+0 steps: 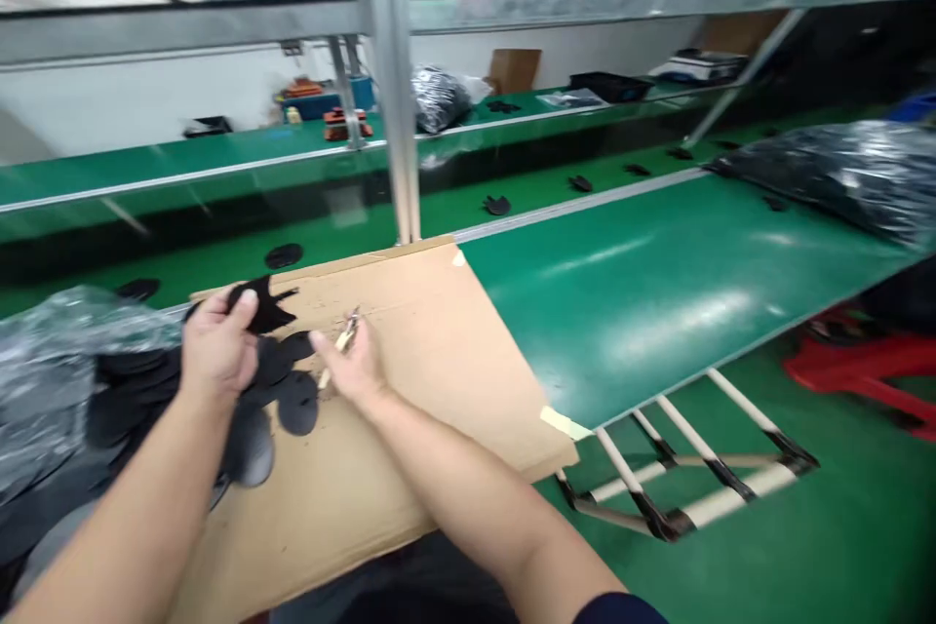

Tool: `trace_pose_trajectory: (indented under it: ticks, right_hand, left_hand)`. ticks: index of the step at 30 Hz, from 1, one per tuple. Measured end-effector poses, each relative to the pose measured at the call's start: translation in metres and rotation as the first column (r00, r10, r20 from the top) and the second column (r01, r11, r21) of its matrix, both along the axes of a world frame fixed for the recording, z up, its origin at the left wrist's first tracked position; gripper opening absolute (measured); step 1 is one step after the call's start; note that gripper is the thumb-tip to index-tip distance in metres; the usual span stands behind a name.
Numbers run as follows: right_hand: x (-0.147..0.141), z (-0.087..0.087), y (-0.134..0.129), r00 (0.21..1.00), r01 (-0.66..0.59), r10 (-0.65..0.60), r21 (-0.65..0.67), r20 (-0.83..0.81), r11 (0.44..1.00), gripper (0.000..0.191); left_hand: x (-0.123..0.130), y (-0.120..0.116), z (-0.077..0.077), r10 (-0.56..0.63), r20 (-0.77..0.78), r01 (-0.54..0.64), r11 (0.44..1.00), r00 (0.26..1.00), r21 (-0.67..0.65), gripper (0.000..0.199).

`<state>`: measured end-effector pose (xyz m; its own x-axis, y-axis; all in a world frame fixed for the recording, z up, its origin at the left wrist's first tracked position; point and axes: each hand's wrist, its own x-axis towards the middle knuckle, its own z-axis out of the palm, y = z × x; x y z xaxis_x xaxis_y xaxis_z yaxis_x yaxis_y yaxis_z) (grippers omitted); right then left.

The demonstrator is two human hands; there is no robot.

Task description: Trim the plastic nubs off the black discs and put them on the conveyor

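Observation:
My left hand (pixel 217 347) pinches a flat, jagged black cut piece (pixel 261 309), probably foam or fabric, above a flattened cardboard sheet (pixel 409 331). Several rounded black pieces lie under and beside that hand, including one (pixel 297 402) on the cardboard and another (pixel 250 445) at its edge. My right hand (pixel 352 367) is close by to the right, holding small snips (pixel 343 336) with pale yellow handles and metal tips. The two hands are apart. The material of the pieces is hard to tell.
A clear plastic bag (pixel 62 361) with black pieces lies at the left. A green workbench (pixel 643 292) extends right, past a metal upright (pixel 391 78). Black pieces dot a green belt (pixel 577 185). A dark bag (pixel 830 175) lies beyond, and a red stool (pixel 863 370) stands at right.

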<state>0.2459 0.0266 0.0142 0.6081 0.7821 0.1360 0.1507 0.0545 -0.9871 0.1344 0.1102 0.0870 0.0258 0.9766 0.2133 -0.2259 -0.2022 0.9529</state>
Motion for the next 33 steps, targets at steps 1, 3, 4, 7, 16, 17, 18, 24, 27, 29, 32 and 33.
trace_pose_trajectory:
  ticks: [1, 3, 4, 7, 16, 17, 18, 24, 27, 29, 32, 33]
  right_hand:
    - [0.000, -0.002, 0.001, 1.000, -0.024, 0.024, 0.019, 0.002, 1.000, 0.056]
    - [0.000, -0.006, 0.004, 0.998, -0.065, 0.066, 0.080, -0.004, 0.995, 0.052]
    - [0.000, -0.008, 0.005, 0.995, -0.094, 0.096, 0.114, -0.005, 0.989, 0.051]
    - [0.002, -0.007, 0.003, 0.978, -0.185, 0.156, 0.229, 0.139, 0.956, 0.052]
    - [0.004, 0.004, -0.008, 0.592, -0.376, 0.166, 0.088, 0.789, 0.923, 0.037]
    - [0.004, 0.003, -0.007, 0.571, -0.368, 0.164, 0.072, 0.804, 0.927, 0.036]
    - [0.004, 0.002, -0.006, 0.556, -0.359, 0.161, 0.061, 0.816, 0.931, 0.036]
    - [0.004, -0.002, -0.002, 0.527, -0.333, 0.159, 0.031, 0.835, 0.942, 0.035]
    - [0.003, -0.001, -0.002, 0.515, -0.345, 0.165, 0.027, 0.841, 0.938, 0.035]
    - [0.003, 0.000, -0.003, 0.506, -0.344, 0.169, 0.018, 0.846, 0.939, 0.035]
    - [0.003, 0.001, -0.004, 0.481, -0.333, 0.177, -0.008, 0.859, 0.943, 0.035]
    - [0.003, 0.002, -0.004, 0.471, -0.331, 0.183, -0.019, 0.863, 0.943, 0.035]
  left_hand:
    - [-0.008, -0.012, -0.004, -0.012, 0.054, 0.014, 0.999, 0.998, -0.036, 0.034]
    - [-0.019, -0.026, -0.015, -0.010, 0.135, 0.024, 0.994, 0.991, -0.107, 0.042]
    - [-0.024, -0.030, -0.021, 0.005, 0.159, 0.017, 0.991, 0.987, -0.136, 0.045]
    - [-0.034, -0.032, -0.039, 0.029, 0.246, 0.026, 0.976, 0.969, -0.218, 0.049]
    - [-0.039, -0.027, -0.056, -0.065, 0.447, 0.223, 0.924, 0.892, -0.310, 0.054]
    - [-0.039, -0.027, -0.056, -0.062, 0.455, 0.226, 0.921, 0.888, -0.316, 0.053]
    - [-0.039, -0.026, -0.056, -0.061, 0.459, 0.231, 0.918, 0.886, -0.322, 0.053]
    - [-0.039, -0.029, -0.054, -0.084, 0.470, 0.267, 0.902, 0.879, -0.339, 0.050]
    - [-0.038, -0.032, -0.053, -0.101, 0.464, 0.283, 0.897, 0.880, -0.340, 0.049]
    - [-0.038, -0.032, -0.053, -0.110, 0.468, 0.294, 0.893, 0.877, -0.340, 0.048]
    - [-0.038, -0.033, -0.054, -0.112, 0.478, 0.302, 0.889, 0.871, -0.343, 0.047]
    - [-0.038, -0.033, -0.055, -0.109, 0.480, 0.301, 0.889, 0.870, -0.345, 0.047]
